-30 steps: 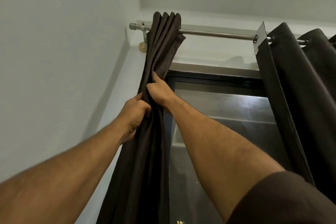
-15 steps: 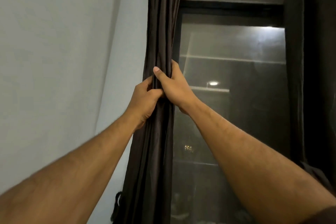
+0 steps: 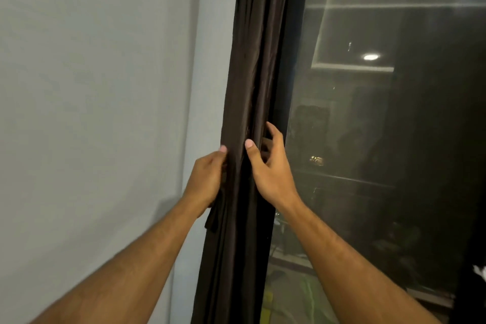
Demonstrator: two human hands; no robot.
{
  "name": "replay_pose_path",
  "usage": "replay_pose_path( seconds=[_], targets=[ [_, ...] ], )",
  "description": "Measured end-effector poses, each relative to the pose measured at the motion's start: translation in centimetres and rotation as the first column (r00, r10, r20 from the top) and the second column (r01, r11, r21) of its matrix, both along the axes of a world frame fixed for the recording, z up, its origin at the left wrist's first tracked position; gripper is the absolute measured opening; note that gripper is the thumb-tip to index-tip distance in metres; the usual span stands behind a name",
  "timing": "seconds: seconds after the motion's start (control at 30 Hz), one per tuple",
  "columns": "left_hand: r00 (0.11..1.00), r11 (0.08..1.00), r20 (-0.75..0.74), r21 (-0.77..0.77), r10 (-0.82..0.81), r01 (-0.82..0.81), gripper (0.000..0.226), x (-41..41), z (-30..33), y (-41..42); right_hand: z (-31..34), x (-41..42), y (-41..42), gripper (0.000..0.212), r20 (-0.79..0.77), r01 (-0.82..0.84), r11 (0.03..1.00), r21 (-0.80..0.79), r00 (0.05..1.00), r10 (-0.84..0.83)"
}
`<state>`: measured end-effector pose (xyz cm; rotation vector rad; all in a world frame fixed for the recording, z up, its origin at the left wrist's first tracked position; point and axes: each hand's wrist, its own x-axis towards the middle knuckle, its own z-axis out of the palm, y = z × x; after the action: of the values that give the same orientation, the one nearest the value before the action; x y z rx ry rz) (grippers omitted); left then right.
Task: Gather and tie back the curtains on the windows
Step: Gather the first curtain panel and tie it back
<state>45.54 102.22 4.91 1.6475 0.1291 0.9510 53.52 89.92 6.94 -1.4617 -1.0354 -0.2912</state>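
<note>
In the head view, the dark brown curtain (image 3: 252, 87) hangs as one narrow gathered bundle, just beside the black window frame (image 3: 294, 60) and in front of the pale wall (image 3: 92, 87). Its long axis is close to vertical, leaning a little to the left toward the bottom.

The left hand (image 3: 205, 181) holds the left edge of the bundle: its fingers go behind the cloth and cannot be seen, the thumb lies on the front, and a fold of fabric hangs out under the palm. The right hand (image 3: 271, 171) is at the right side at nearly the same height. Its thumb presses on the front folds and its fingers (image 3: 273, 131) are half open, curved round the back edge next to the glass (image 3: 381, 139); I judge this a loose hold, not a firm one.

The bundle lies directly between both hands, so both are equally near. No tie-back is visible. I think the gathering is nearly done, and the next move needs the hands to close round the bundle across its long axis.
</note>
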Motion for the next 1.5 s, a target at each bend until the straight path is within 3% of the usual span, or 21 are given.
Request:
replay_pose_path(
  seconds=[0.1, 0.17, 0.23, 0.33, 0.4, 0.5, 0.6, 0.67, 0.77, 0.87, 1.0, 1.07, 1.13, 1.23, 1.3, 1.4, 1.5],
  targets=[
    [0.992, 0.992, -0.079, 0.087, 0.1, -0.093, 0.017, 0.3, -3.2, 0.3, -3.5, -0.4, -0.6, 0.075, 0.018, 0.08, 0.995, -0.052, 0.997, -0.079],
    [0.984, 0.987, -0.126, 0.115, 0.127, -0.112, 0.019, 0.4, -4.7, 0.2, -5.8, -0.7, -1.2, 0.082, 0.057, 0.176, 0.981, -0.083, 0.983, -0.172],
    [0.973, 0.983, -0.157, 0.106, 0.167, -0.152, 0.023, 0.5, -5.8, -0.1, -7.9, -1.2, -1.6, 0.079, 0.193, 0.339, 0.94, -0.047, 0.926, -0.325],
    [0.968, 0.98, -0.155, 0.061, 0.198, -0.19, 0.019, 0.6, -7.4, -0.1, -10.4, -2.1, -1.3, 0.035, 0.496, 0.458, 0.878, 0.137, 0.735, -0.461],
    [0.967, 0.975, -0.123, 0.039, 0.222, -0.219, 0.018, 0.6, -8.4, -0.2, -11.4, -2.8, -1.0, 0.011, 0.592, 0.485, 0.873, 0.049, 0.69, -0.417],
    [0.932, 0.932, -0.037, 0.054, 0.36, -0.358, 0.026, 0.0, -9.5, -0.6, -12.5, -3.5, -0.5, 0.032, 0.49, 0.532, 0.816, -0.225, 0.786, -0.377],
    [0.905, 0.898, 0.009, 0.127, 0.424, -0.422, 0.026, -0.5, -10.1, -0.6, -12.8, -3.2, -0.1, 0.054, 0.415, 0.583, 0.763, -0.281, 0.79, -0.451],
    [0.909, 0.897, 0.004, 0.162, 0.416, -0.411, 0.029, -0.9, -10.2, -0.4, -12.8, -2.9, 0.3, 0.051, 0.406, 0.61, 0.724, -0.32, 0.779, -0.477],
    [0.926, 0.919, -0.012, 0.128, 0.377, -0.372, 0.022, -1.4, -10.2, -0.4, -13.0, -2.6, 1.0, 0.031, 0.377, 0.606, 0.706, -0.367, 0.791, -0.482],
    [0.934, 0.928, 0.008, 0.102, 0.358, -0.357, 0.024, -1.6, -10.5, -0.6, -13.5, -2.7, 1.3, 0.024, 0.346, 0.567, 0.742, -0.357, 0.818, -0.459],
    [0.94, 0.932, 0.007, 0.127, 0.34, -0.338, 0.051, -1.0, -10.7, -1.2, -13.8, -3.1, 1.4, 0.021, 0.332, 0.375, 0.849, -0.373, 0.908, -0.255],
    [0.932, 0.919, 0.028, 0.16, 0.36, -0.36, 0.045, -0.7, -10.8, -1.4, -13.7, -3.3, 1.0, 0.021, 0.322, 0.321, 0.868, -0.379, 0.925, -0.201],
    [0.917, 0.9, 0.058, 0.175, 0.395, -0.399, 0.032, -0.7, -11.1, -1.3, -13.9, -3.5, 0.3, 0.023, 0.358, 0.373, 0.877, -0.305, 0.898, -0.257],
    [0.885, 0.845, 0.117, 0.266, 0.45, -0.465, 0.027, -0.7, -11.1, -1.1, -14.1, -3.6, -0.8, 0.019, 0.388, 0.499, 0.865, -0.052, 0.809, -0.443],
    [0.876, 0.803, 0.184, 0.349, 0.446, -0.482, 0.028, -0.5, -11.0, -1.1, -13.7, -3.4, -1.2, 0.039, 0.308, 0.548, 0.834, 0.063, 0.785, -0.538],
    [0.897, 0.784, 0.18, 0.437, 0.404, -0.441, 0.035, -0.5, -10.7, -1.3, -12.9, -3.0, -1.5, 0.064, 0.197, 0.563, 0.825, 0.054, 0.804, -0.562],
    [0.928, 0.809, 0.163, 0.454, 0.336, -0.373, 0.049, -0.6, -10.2, -1.6, -12.8, -2.8, -1.5, 0.043, 0.2, 0.532, 0.846, -0.035, 0.833, -0.516]
  ],
)
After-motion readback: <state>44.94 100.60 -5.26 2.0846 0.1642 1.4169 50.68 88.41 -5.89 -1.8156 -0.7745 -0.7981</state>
